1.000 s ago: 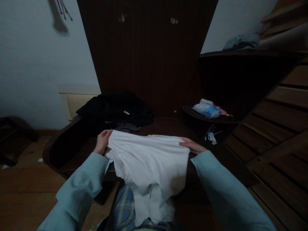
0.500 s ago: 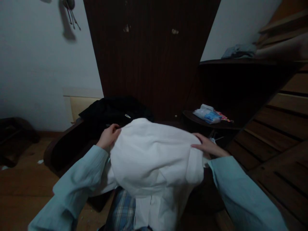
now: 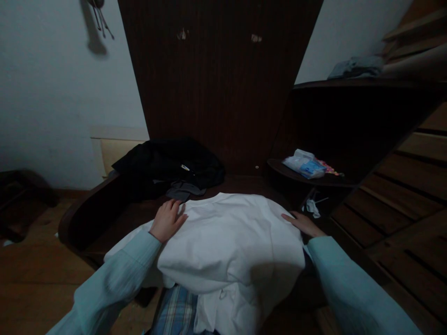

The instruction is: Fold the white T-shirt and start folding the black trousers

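A white garment [image 3: 226, 246] lies spread over a dark wooden table [image 3: 104, 218], its lower part hanging off the near edge over my lap. My left hand [image 3: 167, 221] rests flat on the garment's left side, fingers stretched out. On the right edge of the cloth lies my right hand [image 3: 303, 223], also flat with fingers extended. Both arms wear light blue-green sleeves.
A heap of black clothing [image 3: 171, 165] sits at the table's far side against a dark wooden door [image 3: 216, 83]. A small round shelf [image 3: 275, 165] at the right holds a white and blue packet [image 3: 303, 164]. Wooden stairs [image 3: 401, 186] rise at the right.
The garment was lifted and flipped forward, then laid down flat on the table. Both hands went from gripping its edges to pressing flat on it.
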The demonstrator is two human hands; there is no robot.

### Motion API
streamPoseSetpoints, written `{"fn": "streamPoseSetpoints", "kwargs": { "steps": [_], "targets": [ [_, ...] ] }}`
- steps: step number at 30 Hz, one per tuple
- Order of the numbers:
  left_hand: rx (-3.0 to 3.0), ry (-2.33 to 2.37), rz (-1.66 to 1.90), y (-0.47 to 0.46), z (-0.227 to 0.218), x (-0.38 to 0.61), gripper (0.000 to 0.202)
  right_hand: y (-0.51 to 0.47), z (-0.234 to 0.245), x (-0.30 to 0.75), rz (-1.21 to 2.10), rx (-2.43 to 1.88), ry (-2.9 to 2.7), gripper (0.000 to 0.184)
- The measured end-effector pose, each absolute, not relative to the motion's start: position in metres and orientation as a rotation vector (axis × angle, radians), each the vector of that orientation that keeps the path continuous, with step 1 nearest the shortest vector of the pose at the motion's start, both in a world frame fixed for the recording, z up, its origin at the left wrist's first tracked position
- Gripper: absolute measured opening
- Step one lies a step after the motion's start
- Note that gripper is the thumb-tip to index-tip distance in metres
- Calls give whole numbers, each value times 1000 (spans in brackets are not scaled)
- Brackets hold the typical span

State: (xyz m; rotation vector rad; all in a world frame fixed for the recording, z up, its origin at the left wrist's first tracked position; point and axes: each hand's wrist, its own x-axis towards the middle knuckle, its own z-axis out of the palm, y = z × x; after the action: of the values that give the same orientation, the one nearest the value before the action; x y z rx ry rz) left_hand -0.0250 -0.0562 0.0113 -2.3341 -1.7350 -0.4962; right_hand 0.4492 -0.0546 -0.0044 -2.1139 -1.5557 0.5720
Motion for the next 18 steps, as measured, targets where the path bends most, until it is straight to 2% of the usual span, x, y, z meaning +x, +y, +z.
{"fn": "streamPoseSetpoints", "kwargs": {
  "steps": [5,9,18],
  "targets": [
    [-2411,-1730,-192,-89,30,-22,30,-80,1,457,628,-2016,-1616,44],
    [-2423,-1730,-156,-104,26,-19,36,-89,8,456,504,-1979,-1650,38],
    [-2459,-1679,-94,-81,17,-18,52,-116,64,464,-92,-1812,-1340,32]
  ]
}}
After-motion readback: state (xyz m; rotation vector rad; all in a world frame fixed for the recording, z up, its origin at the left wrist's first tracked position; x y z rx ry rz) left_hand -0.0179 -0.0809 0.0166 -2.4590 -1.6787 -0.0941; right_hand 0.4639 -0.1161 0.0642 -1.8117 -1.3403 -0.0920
